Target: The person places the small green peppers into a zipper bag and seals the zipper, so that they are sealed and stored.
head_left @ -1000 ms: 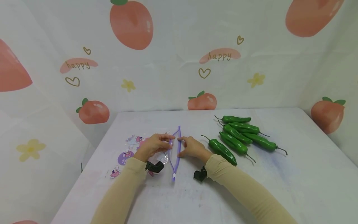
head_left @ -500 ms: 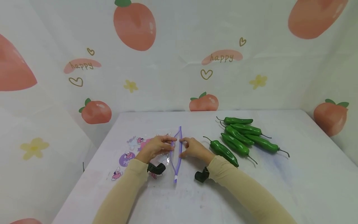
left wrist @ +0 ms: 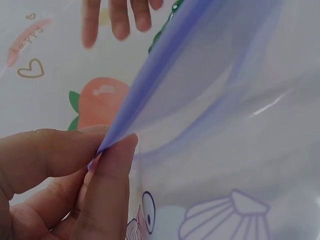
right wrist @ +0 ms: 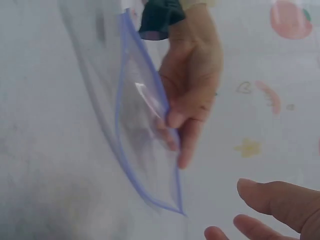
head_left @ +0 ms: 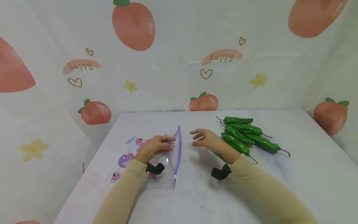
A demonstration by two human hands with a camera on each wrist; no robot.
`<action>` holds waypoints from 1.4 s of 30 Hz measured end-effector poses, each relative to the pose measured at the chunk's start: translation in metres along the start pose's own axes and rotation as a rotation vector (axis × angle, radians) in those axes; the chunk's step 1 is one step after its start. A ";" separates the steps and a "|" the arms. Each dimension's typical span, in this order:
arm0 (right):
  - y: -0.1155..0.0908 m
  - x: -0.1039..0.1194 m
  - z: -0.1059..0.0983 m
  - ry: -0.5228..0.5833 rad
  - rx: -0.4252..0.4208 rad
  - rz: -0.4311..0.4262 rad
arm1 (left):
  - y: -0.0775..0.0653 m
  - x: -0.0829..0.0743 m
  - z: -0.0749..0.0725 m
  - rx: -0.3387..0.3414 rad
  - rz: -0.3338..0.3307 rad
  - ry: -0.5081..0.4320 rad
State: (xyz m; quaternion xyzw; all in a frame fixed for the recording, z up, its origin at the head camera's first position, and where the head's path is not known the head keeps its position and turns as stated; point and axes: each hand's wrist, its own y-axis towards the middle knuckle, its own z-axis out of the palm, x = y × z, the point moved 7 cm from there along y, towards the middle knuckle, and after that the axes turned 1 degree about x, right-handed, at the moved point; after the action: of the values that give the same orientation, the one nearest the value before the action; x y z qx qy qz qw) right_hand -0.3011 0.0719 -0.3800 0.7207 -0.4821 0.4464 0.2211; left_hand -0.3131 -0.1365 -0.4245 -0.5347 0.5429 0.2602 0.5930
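A clear resealable zip bag [head_left: 179,152] with purple edging and pink and purple cartoon prints lies on the table, its mouth spread apart and facing right. My left hand [head_left: 154,147] pinches the near-left lip of that mouth between thumb and finger; in the left wrist view the purple zip strip [left wrist: 150,75] runs up from the fingertips. To the right of the mouth, my right hand [head_left: 207,140] hovers apart from the bag with relaxed, slightly bent fingers, holding nothing. Several green chili peppers [head_left: 237,145] lie beyond it, one mostly hidden behind the right wrist.
The peppers form a loose pile on the right half of the white table [head_left: 195,202], stems pointing various ways. A white cloth backdrop [head_left: 167,74] with peach prints stands at the back and sides. Black wrist cameras [head_left: 221,172] hang below both wrists.
My right hand has let go of the bag's right lip and moved right, toward the peppers. The left hand keeps its pinch, and the bag's mouth stays spread.
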 end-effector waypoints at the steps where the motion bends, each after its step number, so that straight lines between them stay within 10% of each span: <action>1: -0.004 0.001 -0.005 0.011 -0.007 -0.009 | 0.000 0.000 0.000 0.003 0.005 -0.005; 16: -0.050 -0.007 -0.060 0.063 -0.160 -0.106 | 0.001 -0.001 -0.002 0.038 0.028 -0.042; 42: -0.076 -0.056 -0.063 0.063 -0.276 -0.099 | -0.009 -0.015 0.003 0.086 0.072 -0.113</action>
State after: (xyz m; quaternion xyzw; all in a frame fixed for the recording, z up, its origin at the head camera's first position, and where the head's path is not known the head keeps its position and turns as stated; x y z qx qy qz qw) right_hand -0.2683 0.1798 -0.3875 0.6920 -0.4954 0.3869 0.3550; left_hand -0.3083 -0.1325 -0.4081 -0.4735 0.5382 0.2874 0.6353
